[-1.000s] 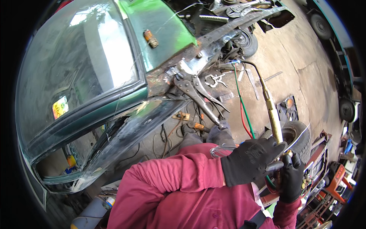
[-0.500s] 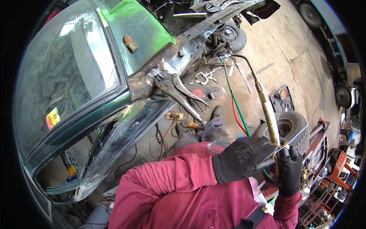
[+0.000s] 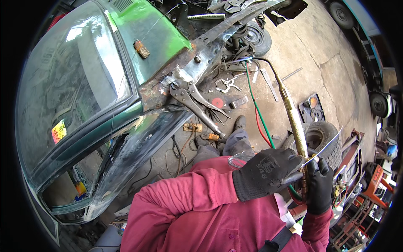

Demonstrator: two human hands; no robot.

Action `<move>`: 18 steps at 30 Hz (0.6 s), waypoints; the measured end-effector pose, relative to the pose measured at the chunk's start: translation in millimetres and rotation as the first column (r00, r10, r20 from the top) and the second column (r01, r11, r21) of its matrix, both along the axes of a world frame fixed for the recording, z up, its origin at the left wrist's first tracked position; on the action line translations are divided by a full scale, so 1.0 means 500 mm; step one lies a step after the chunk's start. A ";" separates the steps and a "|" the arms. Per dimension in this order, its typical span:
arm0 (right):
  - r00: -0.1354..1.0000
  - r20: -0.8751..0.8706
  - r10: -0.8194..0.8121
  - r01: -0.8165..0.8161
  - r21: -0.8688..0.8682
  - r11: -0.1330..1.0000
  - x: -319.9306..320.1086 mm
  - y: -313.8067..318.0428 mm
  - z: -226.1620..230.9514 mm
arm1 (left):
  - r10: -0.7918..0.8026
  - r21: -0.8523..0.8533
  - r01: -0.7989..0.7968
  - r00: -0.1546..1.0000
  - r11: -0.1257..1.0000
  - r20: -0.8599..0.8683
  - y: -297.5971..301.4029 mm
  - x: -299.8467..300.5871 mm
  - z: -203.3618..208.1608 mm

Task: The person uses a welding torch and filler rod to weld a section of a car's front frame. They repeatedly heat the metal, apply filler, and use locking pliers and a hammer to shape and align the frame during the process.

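Observation:
A brass welding torch (image 3: 296,126) points away from me, with a thin blue flame (image 3: 238,61) at its bent tip. My right hand (image 3: 320,185), in a black glove, is closed around the torch's lower handle. Beside it, the fingers of my gloved left hand (image 3: 268,174) are pinched on a thin welding wire (image 3: 326,146) at the torch's valve end; whether they also touch a valve knob is hidden. A loose wire coil (image 3: 240,160) shows behind the left glove. Locking pliers (image 3: 184,95) are clamped to the rusty edge of the car body (image 3: 158,90), left of the torch.
Green and red hoses (image 3: 259,113) hang beside the torch. On the floor lie a C-shaped clamp (image 3: 228,85), an angle grinder (image 3: 210,136), cables and a tyre (image 3: 319,138). A small brown block (image 3: 142,49) sits on the green panel (image 3: 155,33). A windshield (image 3: 75,63) fills the left.
The flame at the torch tip has become longer and bluer, reaching farther left. Both hands stay nearly in place, and the wire's free end has shifted slightly.

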State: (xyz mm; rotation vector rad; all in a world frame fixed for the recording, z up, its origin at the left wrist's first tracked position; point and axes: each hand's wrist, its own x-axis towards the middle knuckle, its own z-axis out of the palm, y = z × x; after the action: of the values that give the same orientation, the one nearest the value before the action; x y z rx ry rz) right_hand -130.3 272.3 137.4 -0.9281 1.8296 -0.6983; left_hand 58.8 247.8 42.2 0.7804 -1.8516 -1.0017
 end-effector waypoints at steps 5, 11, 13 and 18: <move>0.999 -0.038 -0.008 0.009 0.021 1.000 -0.002 0.001 -0.007 | 0.012 -0.010 -0.013 1.000 1.000 -0.026 0.002 0.002 -0.004; 0.992 -0.124 0.010 -0.001 0.073 0.997 0.000 0.008 -0.006 | 0.122 -0.106 -0.131 0.989 0.986 -0.082 -0.006 0.016 -0.001; 0.990 -0.108 0.091 -0.096 -0.046 0.994 0.000 0.011 -0.011 | 0.046 -0.020 -0.049 0.995 0.999 -0.094 -0.004 0.041 0.014; 1.000 0.025 0.015 -0.015 0.037 0.999 -0.006 0.012 -0.017 | 0.060 0.104 -0.054 0.997 0.993 -0.053 -0.002 0.167 0.034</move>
State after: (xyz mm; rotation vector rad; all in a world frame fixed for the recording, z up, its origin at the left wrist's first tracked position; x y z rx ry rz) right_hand -133.5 278.4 128.8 -0.9043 1.8058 -0.6621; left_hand 142.4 247.0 59.4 0.8529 -1.7317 -1.0776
